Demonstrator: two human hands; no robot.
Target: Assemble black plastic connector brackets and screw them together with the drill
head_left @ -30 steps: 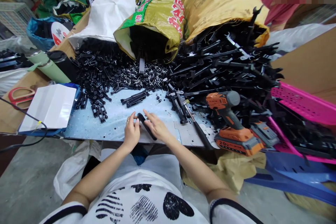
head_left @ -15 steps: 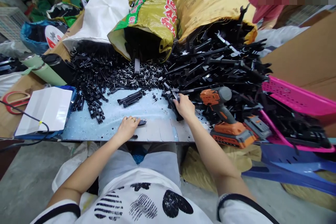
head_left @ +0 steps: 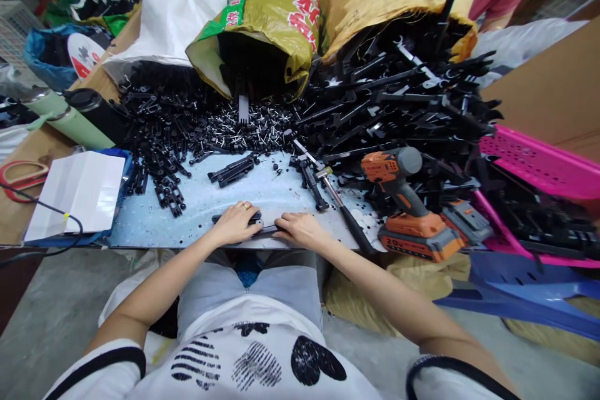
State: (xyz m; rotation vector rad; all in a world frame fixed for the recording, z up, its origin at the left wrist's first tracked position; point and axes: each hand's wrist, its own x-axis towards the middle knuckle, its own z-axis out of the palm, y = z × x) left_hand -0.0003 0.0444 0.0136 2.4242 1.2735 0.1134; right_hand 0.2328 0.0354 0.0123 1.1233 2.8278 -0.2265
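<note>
My left hand (head_left: 237,224) lies near the bench's front edge, fingers closed over a black linked part (head_left: 255,217) whose ends poke out on both sides. Close to its right, my right hand (head_left: 300,229) has its fingers curled onto a slim black bar (head_left: 268,229) that spans the gap between the hands. Both hands hide much of these pieces, and I cannot tell whether the two are joined. A hammer (head_left: 344,209) with a dark handle rests right of my right hand. Behind the hands is a small stack of black parts (head_left: 233,170).
An orange cordless impact driver (head_left: 398,200) stands at the right, before a heap of black wrench-shaped pieces (head_left: 389,100). Loose rivets (head_left: 262,128) and black links (head_left: 159,119) cover the back. A pink basket (head_left: 539,162), scissors (head_left: 21,178) and a white box (head_left: 77,194) flank the bench.
My right hand has left the black parts at the right and come in beside my left hand. The hammer, not visible before, now lies on the bench. The view has shifted slightly.
</note>
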